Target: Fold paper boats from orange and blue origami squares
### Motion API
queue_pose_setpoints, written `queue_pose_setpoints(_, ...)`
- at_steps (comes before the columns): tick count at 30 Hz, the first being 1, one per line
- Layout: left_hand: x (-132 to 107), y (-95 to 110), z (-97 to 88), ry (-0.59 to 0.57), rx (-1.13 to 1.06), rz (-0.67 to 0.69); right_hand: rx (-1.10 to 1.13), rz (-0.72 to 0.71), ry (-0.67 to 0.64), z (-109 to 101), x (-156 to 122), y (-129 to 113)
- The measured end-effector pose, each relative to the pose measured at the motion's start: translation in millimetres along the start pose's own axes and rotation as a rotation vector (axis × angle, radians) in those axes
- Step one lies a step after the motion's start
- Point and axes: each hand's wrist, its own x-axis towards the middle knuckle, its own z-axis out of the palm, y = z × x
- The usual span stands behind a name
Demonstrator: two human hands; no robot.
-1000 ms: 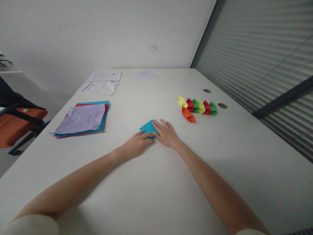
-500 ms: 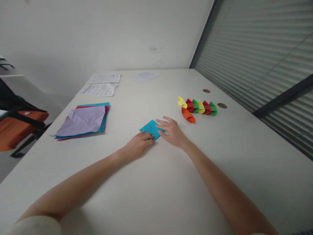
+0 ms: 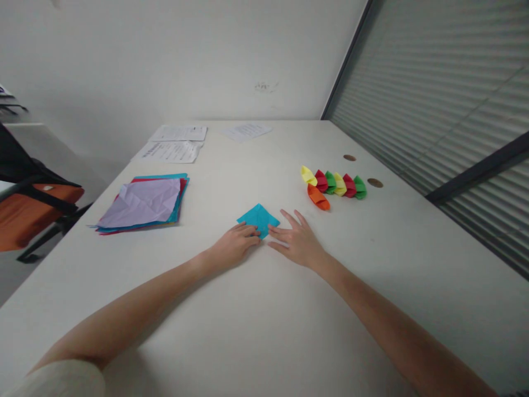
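A folded square of blue paper (image 3: 259, 216) lies flat on the white table (image 3: 264, 309), a little ahead of both hands. My left hand (image 3: 234, 246) rests on its near-left corner, fingers stretched out and pressing down on the paper. My right hand (image 3: 298, 239) lies just to the right of the paper, fingers spread flat on the table, fingertips at the paper's right edge. Neither hand holds anything.
A stack of coloured sheets (image 3: 142, 202), a crumpled lilac one on top, lies to the left. A row of small folded paper pieces (image 3: 334, 184) in yellow, red, green and orange sits to the right. Printed white sheets (image 3: 173, 143) lie at the far end. An orange chair (image 3: 28, 207) stands left.
My right hand has slid off the blue paper to the right and spread its fingers on the table. My left hand has stayed on the paper's near corner.
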Motion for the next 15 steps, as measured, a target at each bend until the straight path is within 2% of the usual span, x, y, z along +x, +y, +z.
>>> queue_pose_setpoints(3, -0.9, 0.2, -0.6, -0.014, 0.005, 0.000, -0.052, 0.060, 0.017, -5.0, 0.8, 20.9)
queue_pose_setpoints(6, -1.9, -0.2, 0.1, -0.033, 0.035, -0.013, -0.090, 0.122, 0.074, -7.9, 4.3, 29.1)
queue_pose_setpoints(8, -2.3, -0.6, 0.8, -0.036, 0.050, -0.014, -0.084, 0.143, 0.135, -6.3, 7.2, 23.3)
queue_pose_setpoints(10, -2.4, -0.7, 1.4, -0.038, 0.057, -0.007, -0.044, 0.092, 0.166, -1.8, 9.5, 10.3)
queue_pose_setpoints(13, -2.0, -0.2, 1.2, -0.038, 0.063, -0.009, 0.031, -0.098, 0.102, 6.8, 10.0, -10.9)
queue_pose_setpoints(15, -1.9, 0.1, 0.5, -0.036, 0.060, -0.019, 0.035, -0.109, 0.087, 10.5, 8.4, -17.1)
